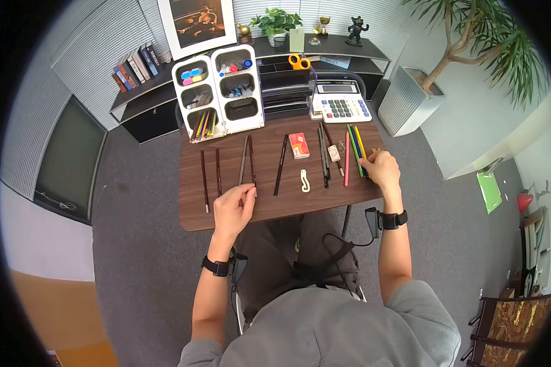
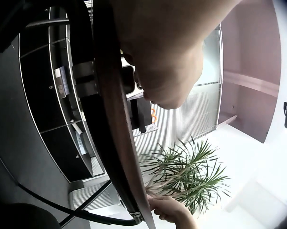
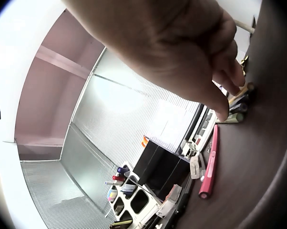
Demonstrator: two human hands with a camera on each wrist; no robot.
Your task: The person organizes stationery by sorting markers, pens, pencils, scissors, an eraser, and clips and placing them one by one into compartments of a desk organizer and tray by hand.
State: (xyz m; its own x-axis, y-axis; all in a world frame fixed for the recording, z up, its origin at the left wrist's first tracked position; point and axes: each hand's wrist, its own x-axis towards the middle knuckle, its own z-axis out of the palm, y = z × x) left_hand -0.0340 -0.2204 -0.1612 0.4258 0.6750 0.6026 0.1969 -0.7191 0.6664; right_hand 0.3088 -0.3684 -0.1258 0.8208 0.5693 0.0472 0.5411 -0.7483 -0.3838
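Observation:
On the table's right side, my right hand [image 1: 382,169] pinches the lower part of a bundle of coloured pencils, among them a green pencil [image 1: 354,147] and a yellow pencil [image 1: 360,142]. Its thumb touches the end of the green pencil [image 3: 236,118] in the right wrist view. A pink pen [image 1: 347,160] lies just left of that bundle. At the table's front edge my left hand [image 1: 231,209] rests with loosely bent fingers, its fingertips over the lower end of a dark brown pencil [image 1: 251,159]. A grey pencil [image 1: 243,160] lies beside that one.
More pencils [image 1: 204,182] lie in rows on the wooden table [image 1: 196,217]. Mid-table are a red-and-white box [image 1: 299,145], a white clip-shaped piece [image 1: 305,181] and an eraser [image 1: 333,153]. Behind stand a white organizer [image 1: 221,92], a black rack [image 1: 284,98] and a calculator [image 1: 341,105].

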